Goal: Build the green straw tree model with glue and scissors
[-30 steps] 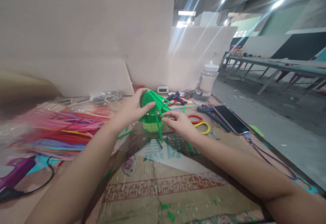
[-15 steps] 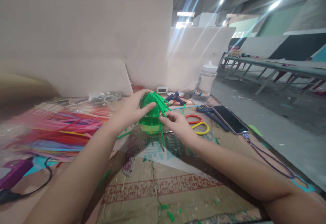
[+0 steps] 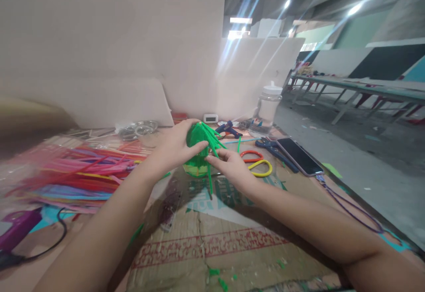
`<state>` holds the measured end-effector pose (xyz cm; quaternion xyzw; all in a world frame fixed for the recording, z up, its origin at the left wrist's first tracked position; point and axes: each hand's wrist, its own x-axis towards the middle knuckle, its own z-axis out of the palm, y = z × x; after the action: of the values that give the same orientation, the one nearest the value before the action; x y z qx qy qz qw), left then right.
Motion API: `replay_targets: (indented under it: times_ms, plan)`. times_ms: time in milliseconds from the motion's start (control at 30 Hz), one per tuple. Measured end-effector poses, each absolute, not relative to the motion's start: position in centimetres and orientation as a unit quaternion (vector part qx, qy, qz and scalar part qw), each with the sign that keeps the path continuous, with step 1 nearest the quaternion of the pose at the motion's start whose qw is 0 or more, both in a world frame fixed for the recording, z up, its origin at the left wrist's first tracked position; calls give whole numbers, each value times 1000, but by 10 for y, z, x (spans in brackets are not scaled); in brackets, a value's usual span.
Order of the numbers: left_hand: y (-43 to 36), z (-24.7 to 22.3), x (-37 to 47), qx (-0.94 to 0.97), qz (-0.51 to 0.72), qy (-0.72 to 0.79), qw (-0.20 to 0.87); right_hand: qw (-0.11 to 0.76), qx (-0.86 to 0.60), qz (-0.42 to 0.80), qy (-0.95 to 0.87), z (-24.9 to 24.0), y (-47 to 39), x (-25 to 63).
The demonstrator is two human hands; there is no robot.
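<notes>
A green dome-shaped piece made of pipe cleaners [image 3: 196, 144] sits above the cardboard, several loose stems fanning from its top to the right. My left hand [image 3: 181, 144] is wrapped round its left side and top, thumb across the front. With thumb and fingertips together, my right hand [image 3: 229, 163] pinches a green pipe cleaner [image 3: 210, 181] at the piece's right side; one end hangs below the fingers. The lower rim of the piece looks lighter, yellow-green. The far side of it is hidden. Scissors [image 3: 260, 168] with red and yellow handles lie just beyond my right hand.
Coloured pipe cleaners [image 3: 89, 168] lie in a heap at left, near a purple tool [image 3: 21, 228] with a cord. Pliers [image 3: 277, 152], a phone [image 3: 299, 155], a glue gun [image 3: 228, 129] and a clear bottle [image 3: 265, 110] stand or lie to the right. Cardboard [image 3: 172, 256] covers the front.
My left hand has shifted slightly right, its thumb further over the front of the green piece. My right hand still pinches the stem, slightly lower. The view has moved a little.
</notes>
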<state>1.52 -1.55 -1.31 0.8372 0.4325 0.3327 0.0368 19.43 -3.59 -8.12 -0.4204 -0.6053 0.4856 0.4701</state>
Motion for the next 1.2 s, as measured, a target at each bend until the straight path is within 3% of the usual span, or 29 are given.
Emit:
replay_targets:
  times_ms: [867,1133,1200]
  plan:
    - [-9,-13,8,829,339,441,60,459,-437,419,-650,-89,-30,197]
    - [1,-18,-2,813,347,454,110,413,-443,394,-691,-63,-16,229]
    - [2,-19,-4,806,346,463,127,350,-444,346,-749,-56,-11,251]
